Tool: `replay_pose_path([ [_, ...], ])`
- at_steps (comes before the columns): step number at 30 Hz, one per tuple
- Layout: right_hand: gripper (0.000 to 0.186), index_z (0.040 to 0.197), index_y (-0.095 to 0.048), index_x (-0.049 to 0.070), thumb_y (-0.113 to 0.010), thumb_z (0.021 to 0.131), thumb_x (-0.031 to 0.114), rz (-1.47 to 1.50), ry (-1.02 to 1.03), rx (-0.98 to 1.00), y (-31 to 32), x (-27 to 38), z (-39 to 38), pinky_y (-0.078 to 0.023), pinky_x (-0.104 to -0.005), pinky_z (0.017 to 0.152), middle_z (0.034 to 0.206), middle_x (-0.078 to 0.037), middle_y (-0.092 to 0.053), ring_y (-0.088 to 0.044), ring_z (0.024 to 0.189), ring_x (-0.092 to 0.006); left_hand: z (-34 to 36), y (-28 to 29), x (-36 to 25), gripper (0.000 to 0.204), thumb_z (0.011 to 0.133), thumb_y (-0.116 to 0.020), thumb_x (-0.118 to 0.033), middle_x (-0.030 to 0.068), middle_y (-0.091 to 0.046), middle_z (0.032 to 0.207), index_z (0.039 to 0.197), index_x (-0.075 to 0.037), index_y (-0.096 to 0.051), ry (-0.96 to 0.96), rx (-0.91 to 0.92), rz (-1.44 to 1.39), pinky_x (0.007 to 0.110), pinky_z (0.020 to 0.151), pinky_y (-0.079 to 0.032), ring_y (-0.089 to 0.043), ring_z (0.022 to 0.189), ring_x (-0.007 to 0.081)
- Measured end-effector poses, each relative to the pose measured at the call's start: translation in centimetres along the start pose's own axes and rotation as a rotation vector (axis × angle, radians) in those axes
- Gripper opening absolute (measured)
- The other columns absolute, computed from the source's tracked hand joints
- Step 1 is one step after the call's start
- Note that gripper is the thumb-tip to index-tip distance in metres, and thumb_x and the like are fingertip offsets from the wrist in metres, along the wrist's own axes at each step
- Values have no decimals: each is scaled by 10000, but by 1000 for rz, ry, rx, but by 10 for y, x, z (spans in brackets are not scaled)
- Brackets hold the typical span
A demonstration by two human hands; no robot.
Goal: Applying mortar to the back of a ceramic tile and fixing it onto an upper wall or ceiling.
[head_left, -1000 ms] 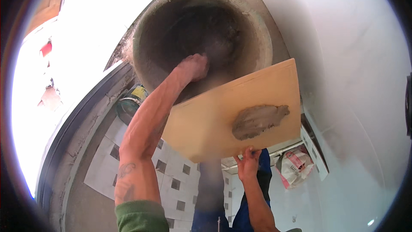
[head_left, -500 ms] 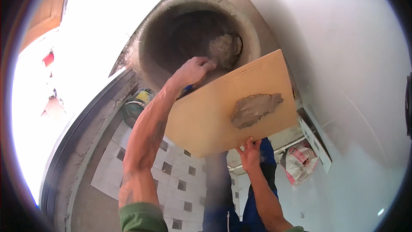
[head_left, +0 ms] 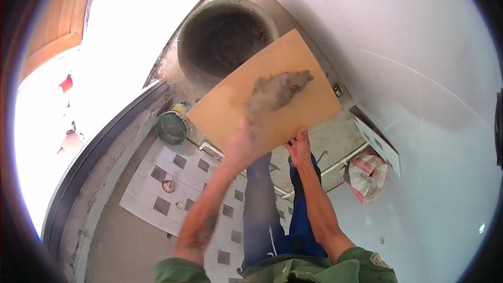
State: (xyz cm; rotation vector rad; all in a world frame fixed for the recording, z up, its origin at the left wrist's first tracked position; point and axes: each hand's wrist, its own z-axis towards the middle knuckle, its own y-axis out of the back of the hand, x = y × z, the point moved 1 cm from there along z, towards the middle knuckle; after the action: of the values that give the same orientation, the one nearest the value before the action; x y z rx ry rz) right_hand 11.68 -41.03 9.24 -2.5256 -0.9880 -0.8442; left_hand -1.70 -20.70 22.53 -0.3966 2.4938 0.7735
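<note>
Head view: the right hand [head_left: 300,152] is pinching the near edge of a tile [head_left: 312,106] with its fingers [head_left: 302,133]; how far they are reaching underneath is not showing. The left hand [head_left: 240,147] is showing as a blur at the same edge, left of the right fingers, and I cannot tell whether its fingers are spread, pressed together or pinching a tool.

The tile is lying just ahead of both sets of fingers. It could tip or slip if the right fingers are bearing much of its weight, since they seem to be gripping only an edge. A tilt could send the mortar [head_left: 277,90] sliding, and a hasty left-hand stroke could be leaving it uneven, as it is sitting in one heap.

The tile is showing a flat, tan, finely ribbed face, and is looking whole. The mortar is lying grey and ragged beyond the fingers, around the tile's middle, leaving broad margins bare.

Farther ahead and left of the fingers, a round tub [head_left: 191,55] is standing partly behind the tile, holding dark grey material. A bucket [head_left: 172,127] is standing left of the left fingers. Right of the right fingers, a crumpled bag [head_left: 365,175] is resting near the wall [head_left: 419,89].
</note>
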Motion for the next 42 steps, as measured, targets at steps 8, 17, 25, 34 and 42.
replay_pose_path([
  [8,394,1307,-294,245,-453,971,377,434,-299,59,15,26,-3,-409,-595,916,1312,-108,-429,-469,1168,-331,-57,-72,-16,361,881,-528,-171,282,-613,872,1158,-7,-364,-52,-199,-61,515,703,-468,-589,823,487],
  [17,425,1323,-271,136,-381,993,380,311,-303,129,12,38,0,-415,-569,947,1336,-125,-406,-455,1205,-340,-92,-72,-83,325,927,-480,-275,277,-619,873,1088,7,-497,95,-156,-24,505,767,-463,-599,871,444],
  [25,419,1313,-294,133,-385,990,384,327,-363,37,-2,43,1,-432,-582,937,1301,-143,-440,-494,1160,-348,-74,-62,-11,394,924,-453,-333,299,-609,889,1014,45,-515,274,-208,38,515,776,-451,-593,865,452],
  [34,429,1312,-312,127,-384,988,399,297,-400,-25,0,41,-4,-445,-591,917,1261,-146,-477,-518,1132,-358,-94,-42,-24,525,923,-414,-404,294,-604,800,832,89,-569,391,-375,-239,477,696,-461,-613,709,423],
  [42,460,1384,-190,202,-362,995,379,273,-461,56,7,30,2,-393,-610,972,1355,-152,-379,-459,1189,-367,-87,-35,13,521,920,-411,-402,261,-609,719,766,65,-580,608,-277,-382,472,670,-484,-628,644,399],
])
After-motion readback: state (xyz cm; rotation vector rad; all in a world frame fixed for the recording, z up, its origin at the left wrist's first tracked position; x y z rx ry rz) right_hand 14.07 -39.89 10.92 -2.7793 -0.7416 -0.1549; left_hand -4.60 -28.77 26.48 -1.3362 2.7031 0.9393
